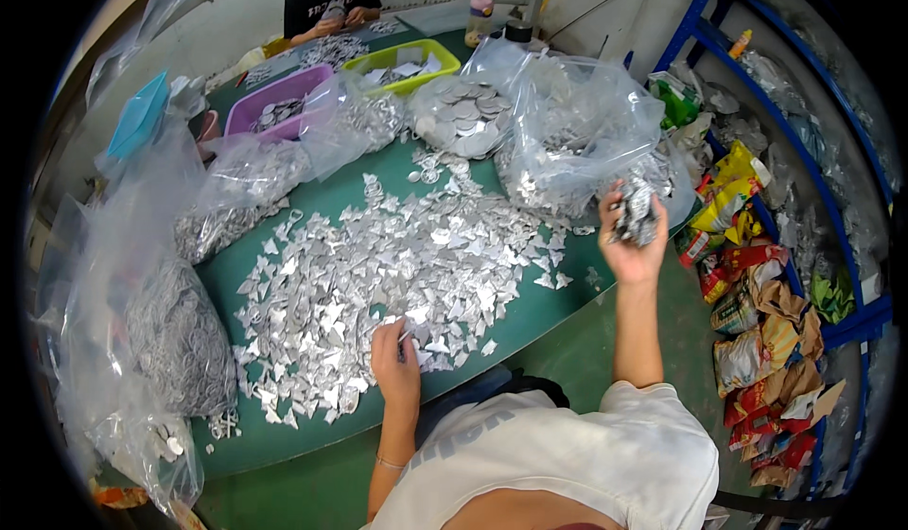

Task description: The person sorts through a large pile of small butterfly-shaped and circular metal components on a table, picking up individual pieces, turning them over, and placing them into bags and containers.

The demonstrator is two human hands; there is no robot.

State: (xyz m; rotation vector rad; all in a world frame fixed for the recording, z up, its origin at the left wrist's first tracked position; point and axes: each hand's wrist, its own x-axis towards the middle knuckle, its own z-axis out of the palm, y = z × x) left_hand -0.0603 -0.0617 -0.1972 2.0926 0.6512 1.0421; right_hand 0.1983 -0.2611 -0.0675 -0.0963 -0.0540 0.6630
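Note:
A wide heap of small silver metal pieces (378, 256), many of them pointed or star-like, is spread over the green table (558, 308). My left hand (395, 358) is at the heap's near edge with its fingers drawn together; what they pinch, if anything, is too small to make out. Palm up, my right hand (632, 242) cups a handful of shiny silver metal pieces (636, 213) at the table's right edge. Just beyond it bulges a large clear plastic bag (586, 114) filled with similar pieces.
Clear bags of metal parts (180, 341) line the left side. A purple basket (246, 114), a lime-green basket (445, 57) and a bag of round discs (463, 114) stand farther back. Across the table sits another person (331, 0). Blue shelving (785, 86) and colourful packets (757, 341) are at right.

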